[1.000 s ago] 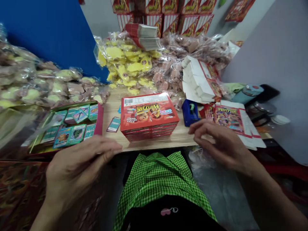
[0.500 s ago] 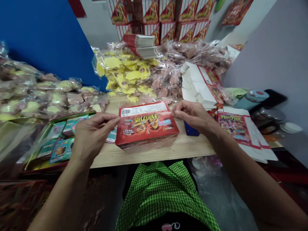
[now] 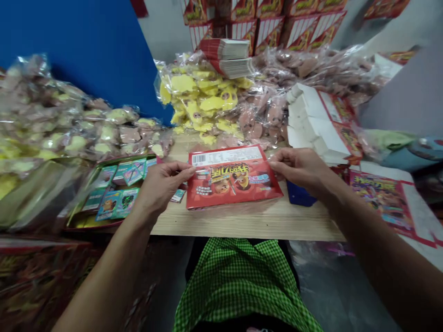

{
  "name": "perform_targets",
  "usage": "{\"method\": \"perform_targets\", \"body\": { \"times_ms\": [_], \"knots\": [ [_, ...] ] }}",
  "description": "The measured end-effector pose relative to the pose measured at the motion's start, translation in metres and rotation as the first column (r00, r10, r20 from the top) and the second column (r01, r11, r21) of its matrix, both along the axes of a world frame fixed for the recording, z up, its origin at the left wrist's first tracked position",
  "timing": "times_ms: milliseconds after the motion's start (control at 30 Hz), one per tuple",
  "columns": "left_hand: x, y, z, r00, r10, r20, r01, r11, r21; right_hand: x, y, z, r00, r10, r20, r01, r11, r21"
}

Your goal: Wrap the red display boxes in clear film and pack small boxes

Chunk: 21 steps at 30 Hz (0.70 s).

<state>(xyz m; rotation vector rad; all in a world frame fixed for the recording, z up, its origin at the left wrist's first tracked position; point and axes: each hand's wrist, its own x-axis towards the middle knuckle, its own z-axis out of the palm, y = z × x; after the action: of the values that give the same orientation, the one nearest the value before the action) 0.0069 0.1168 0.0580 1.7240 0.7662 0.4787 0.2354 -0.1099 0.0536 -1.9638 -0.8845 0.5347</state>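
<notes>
The left hand (image 3: 162,189) and right hand (image 3: 301,170) touch opposite sides of a red box (image 3: 232,180).

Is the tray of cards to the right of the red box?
No, the tray of cards lies to the left of the red printed box in the head view, beside the left hand.

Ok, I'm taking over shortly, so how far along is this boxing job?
Finished-looking cartons are stacked along the back wall. In hand: a red printed box, held at its edges by the left hand and right hand. Still waiting, it seems: the white-and-red flattened cartons, the tray of cards and the bagged yellow items.
</notes>
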Motion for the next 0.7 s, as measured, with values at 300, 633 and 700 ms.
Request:
{"method": "perform_targets", "body": {
  "times_ms": [300, 633, 700],
  "knots": [
    [-0.002, 0.009, -0.003, 0.988, 0.041, 0.146, -0.010, 0.978, -0.206, -0.003, 0.006, 0.004, 0.984, -0.016, -0.180, 0.020, 1.000, 0.022],
    [0.003, 0.003, -0.006, 0.991, 0.029, 0.134, -0.051, 0.986, 0.161, 0.002, 0.007, -0.006, 1.000, -0.029, -0.001, 0.028, 0.994, -0.103],
    [0.004, 0.001, -0.002, 0.996, 0.018, 0.087, -0.037, 0.974, 0.224, 0.003, 0.008, -0.008, 0.997, -0.049, 0.061, 0.056, 0.993, -0.104]
  ]
}}
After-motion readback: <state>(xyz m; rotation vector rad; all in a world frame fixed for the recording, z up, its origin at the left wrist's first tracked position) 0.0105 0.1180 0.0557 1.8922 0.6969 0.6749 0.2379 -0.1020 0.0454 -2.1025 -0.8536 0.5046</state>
